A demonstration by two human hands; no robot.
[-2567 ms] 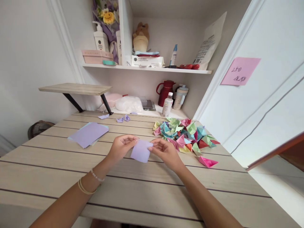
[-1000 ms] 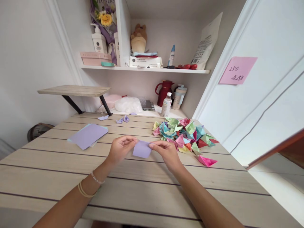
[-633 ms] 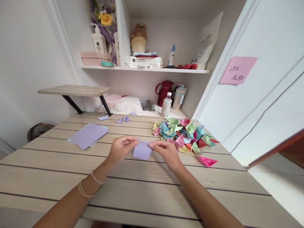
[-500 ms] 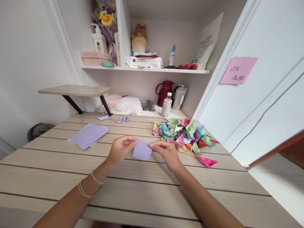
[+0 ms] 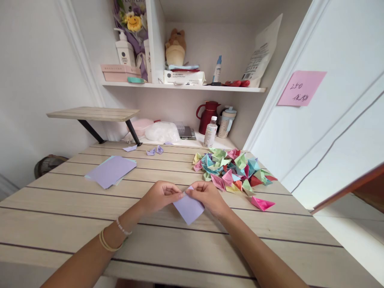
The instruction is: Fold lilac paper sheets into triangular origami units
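Observation:
A small purple square of paper (image 5: 189, 208) is held above the wooden table (image 5: 144, 248), turned so one corner points toward me. My left hand (image 5: 162, 197) pinches its upper left edge between thumb and fingers. Close beside it, my right hand (image 5: 207, 196) grips the top corner, thumb in front. The two thumb tips nearly meet. Whether the paper is folded in layers I cannot tell. A heap of colourful folded paper boats (image 5: 231, 168) lies beyond my right hand, and a bright pink paper boat (image 5: 263, 203) sits apart from it.
A stack of purple paper sheets (image 5: 112, 172) lies at the left. Small purple folded pieces (image 5: 155, 151) sit near the back edge. A raised wooden stand (image 5: 94, 113) is at back left. A clear bottle (image 5: 210, 132) and red jug (image 5: 207, 116) stand behind the heap.
The purple paper has turned from lying squarely to a diamond angle and moved slightly nearer me. My hands have come closer together along its top.

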